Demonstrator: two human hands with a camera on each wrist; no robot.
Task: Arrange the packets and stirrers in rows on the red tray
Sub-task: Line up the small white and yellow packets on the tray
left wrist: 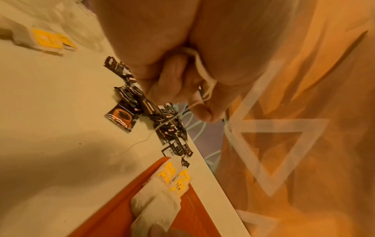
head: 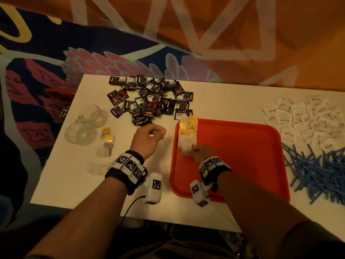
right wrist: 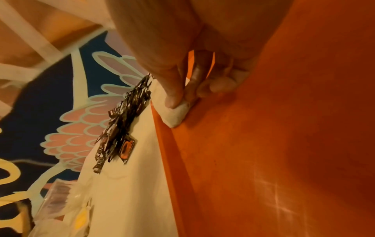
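A red tray [head: 242, 146] lies on the white table [head: 93, 184]. A column of tea bags [head: 187, 131] with yellow tags lines its left side. My right hand [head: 194, 149] pinches the nearest tea bag [right wrist: 176, 115] between thumb and fingers against the tray [right wrist: 263, 144] floor by the left rim. My left hand [head: 156, 132] hovers curled just left of the tray; in the left wrist view a white tea-bag string [left wrist: 202, 69] runs through its fingers [left wrist: 174, 83] and trails down toward the tray [left wrist: 194, 213].
Black coffee packets [head: 151, 100] are heaped at the table's far edge. White sugar packets [head: 306, 118] and blue stirrers [head: 317, 171] lie right of the tray. Two glass cups [head: 85, 124] and loose tea bags [head: 108, 139] sit at the left.
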